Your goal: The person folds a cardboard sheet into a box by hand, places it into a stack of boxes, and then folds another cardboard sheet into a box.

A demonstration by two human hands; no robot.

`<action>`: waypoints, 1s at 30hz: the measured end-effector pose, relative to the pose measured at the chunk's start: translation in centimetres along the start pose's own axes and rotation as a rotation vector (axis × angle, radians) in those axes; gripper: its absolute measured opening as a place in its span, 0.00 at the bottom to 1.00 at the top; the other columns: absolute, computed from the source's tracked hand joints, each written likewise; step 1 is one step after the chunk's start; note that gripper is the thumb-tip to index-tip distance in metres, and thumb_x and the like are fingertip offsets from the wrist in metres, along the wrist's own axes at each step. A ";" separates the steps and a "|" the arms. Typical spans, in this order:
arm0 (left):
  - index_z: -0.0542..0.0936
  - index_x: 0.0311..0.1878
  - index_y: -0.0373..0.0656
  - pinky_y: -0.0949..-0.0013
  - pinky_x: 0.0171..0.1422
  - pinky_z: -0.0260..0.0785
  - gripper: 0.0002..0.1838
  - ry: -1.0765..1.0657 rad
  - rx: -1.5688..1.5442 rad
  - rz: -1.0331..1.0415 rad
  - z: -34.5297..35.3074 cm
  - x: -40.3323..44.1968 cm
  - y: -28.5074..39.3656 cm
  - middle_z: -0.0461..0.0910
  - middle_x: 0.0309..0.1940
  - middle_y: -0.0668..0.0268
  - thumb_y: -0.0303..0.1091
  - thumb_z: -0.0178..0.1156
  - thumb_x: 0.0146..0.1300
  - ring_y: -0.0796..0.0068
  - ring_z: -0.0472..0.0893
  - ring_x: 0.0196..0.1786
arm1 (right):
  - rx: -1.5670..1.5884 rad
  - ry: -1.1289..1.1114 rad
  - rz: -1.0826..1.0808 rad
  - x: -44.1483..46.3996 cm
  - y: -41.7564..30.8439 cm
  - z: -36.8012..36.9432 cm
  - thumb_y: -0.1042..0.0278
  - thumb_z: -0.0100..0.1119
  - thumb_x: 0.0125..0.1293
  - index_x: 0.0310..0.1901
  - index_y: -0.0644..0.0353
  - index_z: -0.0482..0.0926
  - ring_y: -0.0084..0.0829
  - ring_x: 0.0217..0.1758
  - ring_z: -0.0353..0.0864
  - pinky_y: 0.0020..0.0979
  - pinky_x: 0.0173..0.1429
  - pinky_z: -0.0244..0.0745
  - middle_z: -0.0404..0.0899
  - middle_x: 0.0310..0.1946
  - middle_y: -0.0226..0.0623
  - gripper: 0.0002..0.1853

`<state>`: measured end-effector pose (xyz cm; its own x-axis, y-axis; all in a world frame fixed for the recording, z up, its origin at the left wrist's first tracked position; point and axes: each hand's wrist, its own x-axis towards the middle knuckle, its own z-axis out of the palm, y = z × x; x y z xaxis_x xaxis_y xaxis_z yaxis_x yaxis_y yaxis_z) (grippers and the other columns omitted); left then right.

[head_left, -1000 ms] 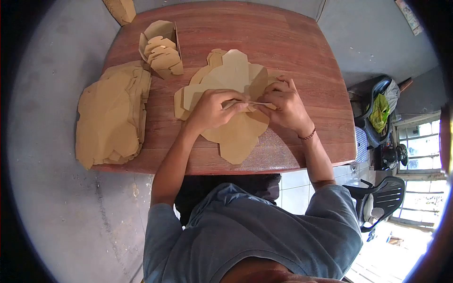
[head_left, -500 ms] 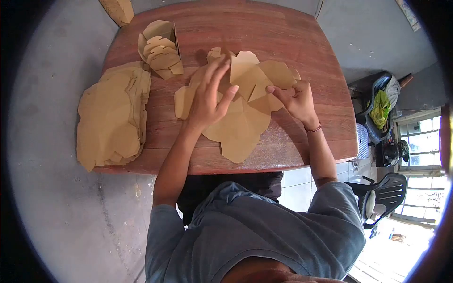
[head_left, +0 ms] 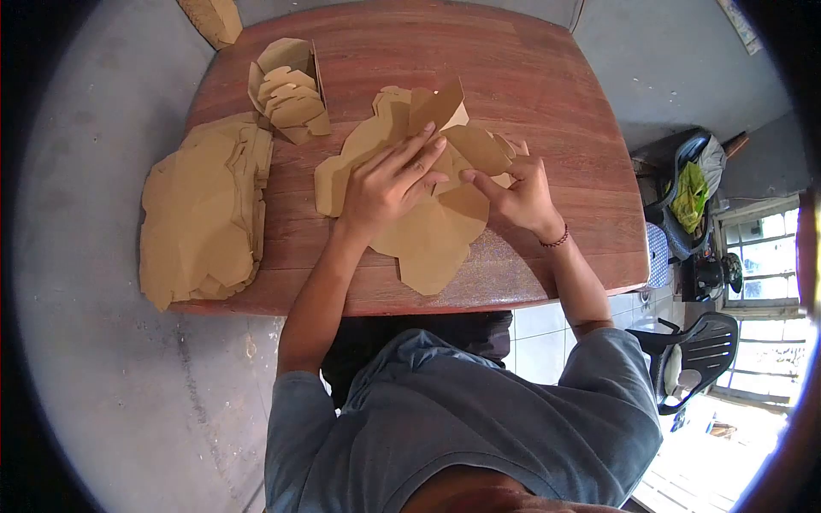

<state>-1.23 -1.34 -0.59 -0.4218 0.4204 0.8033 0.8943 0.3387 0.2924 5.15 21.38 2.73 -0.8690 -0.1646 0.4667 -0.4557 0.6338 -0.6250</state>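
Note:
A brown cardboard piece (head_left: pixel 479 147) with raised, folded flaps stands partly bent over flat cardboard cutouts (head_left: pixel 432 248) on the table. My left hand (head_left: pixel 393 181) lies against the raised piece's left side, fingers stretched towards its upper flap. On the other side, my right hand (head_left: pixel 522 192) pinches the piece between thumb and fingers near its lower right edge. Part of the piece is hidden behind my fingers.
A tall stack of flat cardboard cutouts (head_left: pixel 201 214) lies at the table's left edge. Behind it stands an open cardboard box (head_left: pixel 291 90) holding several folded pieces. The reddish wooden table (head_left: pixel 530 68) has its front edge near my body.
The cardboard piece has been turned and its flaps now stand folded up. My left hand has opened and moved to its left side; my right hand has shifted along its edge.

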 end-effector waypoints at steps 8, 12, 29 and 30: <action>0.79 0.68 0.49 0.60 0.53 0.85 0.36 -0.025 0.057 -0.002 0.1 -0.2 0.4 0.82 0.62 0.56 0.26 0.76 0.53 0.57 0.87 0.55 | -0.011 -0.010 -0.055 -0.1 0.1 0.4 0.68 0.76 0.59 0.47 0.59 0.89 0.43 0.61 0.82 0.42 0.72 0.67 0.88 0.49 0.44 0.14; 0.80 0.68 0.49 0.62 0.50 0.85 0.33 0.022 0.089 0.043 0.3 0.0 -0.1 0.82 0.61 0.57 0.27 0.74 0.56 0.61 0.88 0.52 | -0.013 0.024 -0.044 -0.2 -0.5 0.8 0.68 0.77 0.59 0.48 0.59 0.89 0.44 0.61 0.82 0.42 0.72 0.66 0.88 0.50 0.43 0.15; 0.80 0.68 0.58 0.59 0.58 0.83 0.33 -0.059 0.007 -0.026 -0.5 0.0 0.0 0.78 0.68 0.60 0.23 0.69 0.58 0.59 0.86 0.57 | -0.033 0.035 -0.039 -0.5 -0.1 1.2 0.67 0.77 0.59 0.49 0.56 0.89 0.45 0.64 0.77 0.43 0.69 0.69 0.86 0.53 0.40 0.16; 0.80 0.69 0.58 0.59 0.59 0.83 0.33 -0.057 0.031 -0.007 -0.4 0.0 0.0 0.78 0.68 0.60 0.23 0.69 0.58 0.58 0.86 0.58 | -0.034 0.033 -0.041 -0.6 -0.1 1.3 0.67 0.77 0.59 0.49 0.56 0.89 0.45 0.64 0.77 0.43 0.69 0.69 0.86 0.53 0.40 0.16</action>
<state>-1.21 -1.70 -0.40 -0.4364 0.4651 0.7702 0.8867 0.3673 0.2806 5.44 20.46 1.75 -0.8426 -0.1666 0.5121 -0.4837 0.6523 -0.5836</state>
